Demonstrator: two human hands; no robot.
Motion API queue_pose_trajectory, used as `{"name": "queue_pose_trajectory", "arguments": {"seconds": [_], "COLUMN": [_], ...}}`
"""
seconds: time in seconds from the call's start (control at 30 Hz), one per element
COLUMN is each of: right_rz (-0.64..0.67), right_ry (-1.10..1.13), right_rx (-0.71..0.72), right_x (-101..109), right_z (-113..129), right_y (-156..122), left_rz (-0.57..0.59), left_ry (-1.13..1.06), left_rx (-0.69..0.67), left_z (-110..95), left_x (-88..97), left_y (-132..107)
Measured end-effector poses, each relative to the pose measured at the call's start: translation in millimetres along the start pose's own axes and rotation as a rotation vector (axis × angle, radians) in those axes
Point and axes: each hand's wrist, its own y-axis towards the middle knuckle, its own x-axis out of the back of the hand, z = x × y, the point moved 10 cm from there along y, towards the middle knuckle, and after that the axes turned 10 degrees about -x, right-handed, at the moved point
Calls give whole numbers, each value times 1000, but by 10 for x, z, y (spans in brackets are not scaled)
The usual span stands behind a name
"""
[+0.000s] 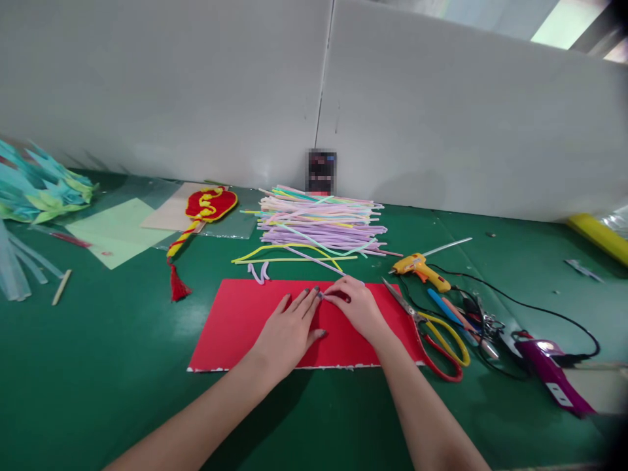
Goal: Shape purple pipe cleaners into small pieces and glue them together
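Note:
A red board (235,320) lies on the green table in front of me. My left hand (290,330) rests flat on it, fingers stretched out and spread. My right hand (357,305) lies beside it on the board, fingertips pinched on the end of a thin lilac pipe cleaner (321,263) that runs up and left toward the pile. The two hands meet at their fingertips. A small bent lilac piece (258,272) lies at the board's top edge.
A pile of pastel pipe cleaners (321,219) sits behind the board. To the right lie a yellow glue gun (419,267), scissors with red and yellow handles (439,340), and a purple tool (552,373) with cables. A red and yellow ornament (209,206) and paper sheets lie to the left.

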Motion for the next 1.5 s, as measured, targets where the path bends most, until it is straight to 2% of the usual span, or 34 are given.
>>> {"name": "queue_pose_trajectory", "arguments": {"seconds": [0.2,0.57,0.73,0.87,0.97,1.27,1.5], "right_rz": [-5,2,-1,-4,-9,-35,-64], "right_ry": [-38,-66,-63,-55,-63,13,47], "right_rx": [19,-9,9,32,30,14,3], "right_x": [17,-23,-36,-36,-34,29,45], "right_z": [42,-12,1,42,47,54,39], "right_y": [-28,-36,-8,-4,-4,-35,-30], "left_rz": [49,-14,-96,-213,-266,-301,-324], "left_ry": [-28,-103,-222,-286,-262,-120,-119], "left_rx": [17,20,57,78,73,36,39], "left_z": [8,19,180,283,294,242,225], "left_x": [-48,-7,9,109,158,141,190], "left_y": [-1,-5,0,8,36,38,28]}}
